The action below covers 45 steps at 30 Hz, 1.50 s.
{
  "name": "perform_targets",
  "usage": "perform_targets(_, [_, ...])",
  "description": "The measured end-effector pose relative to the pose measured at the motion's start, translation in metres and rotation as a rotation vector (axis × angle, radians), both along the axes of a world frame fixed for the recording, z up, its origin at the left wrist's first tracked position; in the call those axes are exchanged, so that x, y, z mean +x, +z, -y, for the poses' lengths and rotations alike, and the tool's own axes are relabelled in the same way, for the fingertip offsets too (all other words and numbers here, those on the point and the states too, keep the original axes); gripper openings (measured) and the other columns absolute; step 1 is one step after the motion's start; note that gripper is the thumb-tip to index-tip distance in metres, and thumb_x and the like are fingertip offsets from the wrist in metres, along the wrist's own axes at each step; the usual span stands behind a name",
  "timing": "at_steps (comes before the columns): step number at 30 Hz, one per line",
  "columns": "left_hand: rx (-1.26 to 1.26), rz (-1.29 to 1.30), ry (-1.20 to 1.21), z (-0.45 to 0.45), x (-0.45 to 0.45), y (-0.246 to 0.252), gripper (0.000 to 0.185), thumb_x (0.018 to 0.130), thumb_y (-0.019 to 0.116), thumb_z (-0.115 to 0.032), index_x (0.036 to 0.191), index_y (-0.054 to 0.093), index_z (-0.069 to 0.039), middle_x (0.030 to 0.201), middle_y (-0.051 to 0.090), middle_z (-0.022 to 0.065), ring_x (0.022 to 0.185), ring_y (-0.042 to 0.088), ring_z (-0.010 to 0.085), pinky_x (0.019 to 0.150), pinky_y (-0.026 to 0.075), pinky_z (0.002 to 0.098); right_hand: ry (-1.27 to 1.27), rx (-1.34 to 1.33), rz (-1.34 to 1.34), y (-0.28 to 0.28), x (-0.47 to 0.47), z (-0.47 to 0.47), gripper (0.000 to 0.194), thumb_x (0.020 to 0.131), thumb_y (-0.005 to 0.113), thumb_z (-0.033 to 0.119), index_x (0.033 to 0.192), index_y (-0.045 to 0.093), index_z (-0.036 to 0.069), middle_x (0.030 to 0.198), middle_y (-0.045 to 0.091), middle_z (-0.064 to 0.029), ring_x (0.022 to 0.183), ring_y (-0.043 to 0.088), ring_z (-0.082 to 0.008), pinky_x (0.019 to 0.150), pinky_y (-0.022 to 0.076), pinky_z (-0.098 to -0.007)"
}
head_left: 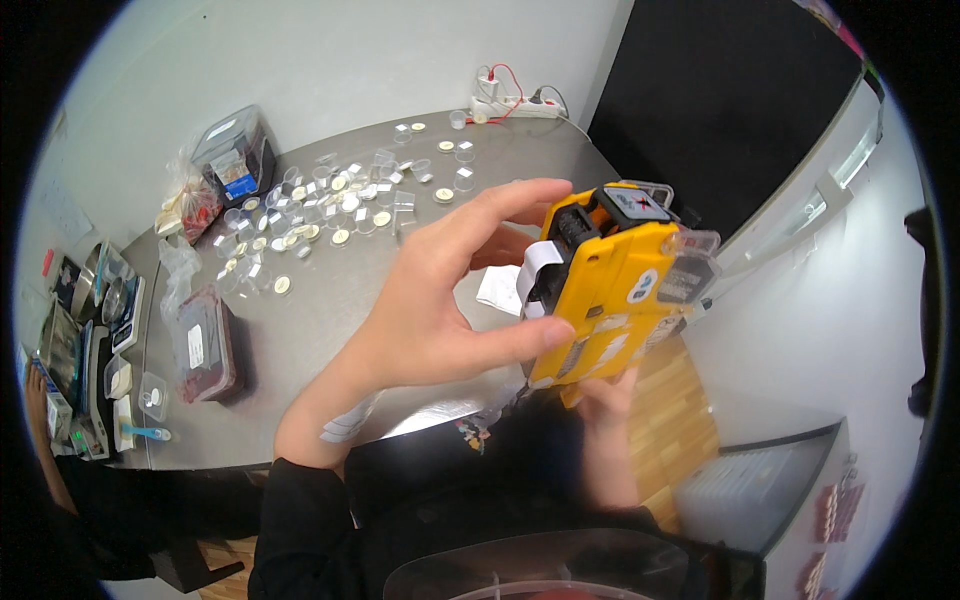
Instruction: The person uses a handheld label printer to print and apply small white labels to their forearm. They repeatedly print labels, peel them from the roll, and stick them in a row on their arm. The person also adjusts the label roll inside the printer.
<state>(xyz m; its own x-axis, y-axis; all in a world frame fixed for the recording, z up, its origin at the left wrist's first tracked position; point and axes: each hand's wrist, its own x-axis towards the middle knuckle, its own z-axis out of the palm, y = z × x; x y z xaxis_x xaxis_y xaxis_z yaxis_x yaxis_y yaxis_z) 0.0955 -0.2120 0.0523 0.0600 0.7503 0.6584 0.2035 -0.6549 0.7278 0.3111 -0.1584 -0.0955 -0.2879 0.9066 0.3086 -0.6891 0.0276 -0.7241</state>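
In front of me, raised above the table's right end, is a yellow handheld price labeler (611, 307) with black and clear plastic parts. My left hand (442, 292) grips its body, thumb on the yellow side and fingertips at the upper edge. Lower down, my right hand (611, 397) holds the labeler near its handle, partly hidden behind the body. Behind the left hand lies a white paper piece (501, 291). Scattered over the steel table are many small clear plastic cups (364, 219) and round lids (340, 237), several with white labels.
A lidded plastic box (206, 345) with dark red contents stands at the left, below a second dark container (236, 154) and a plastic bag (196, 199). Scales (94, 390) line the far left, by another person's hand (36, 390). A power strip (517, 106) sits at the back.
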Motion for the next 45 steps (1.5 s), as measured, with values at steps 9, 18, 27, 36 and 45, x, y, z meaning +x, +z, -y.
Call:
perform_targets(9, [-0.206,0.449,-0.058,-0.001,0.039,-0.016,0.062,0.075,0.075,-0.009,0.127,0.041,-0.006,0.118,0.053,0.011,0.11,0.053,0.0158,0.092,0.044,0.0295,-0.186,0.066,0.115,-0.004,-0.006,0.013,0.072,0.062,0.078,-0.007,0.125,0.044,-0.002,0.115,0.058,-0.0139,0.103,0.06,-0.025,0.088,0.051,-0.0374])
perform_targets(18, [-0.085,0.682,-0.14,-0.006,0.056,-0.027,0.076,0.072,0.074,-0.003,0.131,0.026,-0.011,0.114,0.05,0.0109,0.108,0.052,0.0163,0.092,0.045,0.0318,-0.227,0.051,0.14,-0.003,-0.021,0.029,0.068,0.066,0.073,-0.01,0.127,0.045,0.0,0.117,0.057,-0.0124,0.105,0.058,-0.0255,0.091,0.0493,-0.0387])
perform_targets(27, [0.072,0.374,-0.057,-0.013,0.054,-0.027,0.074,0.069,0.082,-0.013,0.129,0.038,-0.011,0.116,0.051,0.0076,0.106,0.055,0.0184,0.089,0.046,0.031,-0.132,-0.011,-0.123,-0.012,-0.004,0.009,0.081,0.065,0.072,-0.002,0.136,0.032,0.0,0.122,0.051,-0.0168,0.109,0.055,-0.0297,0.093,0.0477,-0.0413])
perform_targets(36, [-0.082,-0.214,0.235,0.015,0.014,0.009,0.016,0.081,0.069,-0.012,0.093,0.065,-0.001,0.086,0.063,0.0113,0.077,0.063,0.0262,0.068,0.05,0.0319,-0.131,0.178,0.03,-0.02,0.021,-0.006,0.087,0.062,0.08,0.001,0.137,0.034,0.001,0.124,0.051,-0.016,0.109,0.055,-0.0282,0.093,0.0474,-0.0415])
perform_targets(45, [-0.099,-0.336,0.231,0.023,0.004,0.013,0.014,0.08,0.065,-0.007,0.092,0.069,-0.002,0.097,0.061,0.0094,0.08,0.062,0.0284,0.072,0.05,0.0351,-0.217,0.375,0.338,-0.018,0.035,-0.015,0.082,0.064,0.077,-0.001,0.136,0.037,0.003,0.127,0.05,-0.0139,0.11,0.054,-0.0279,0.09,0.0484,-0.0402])
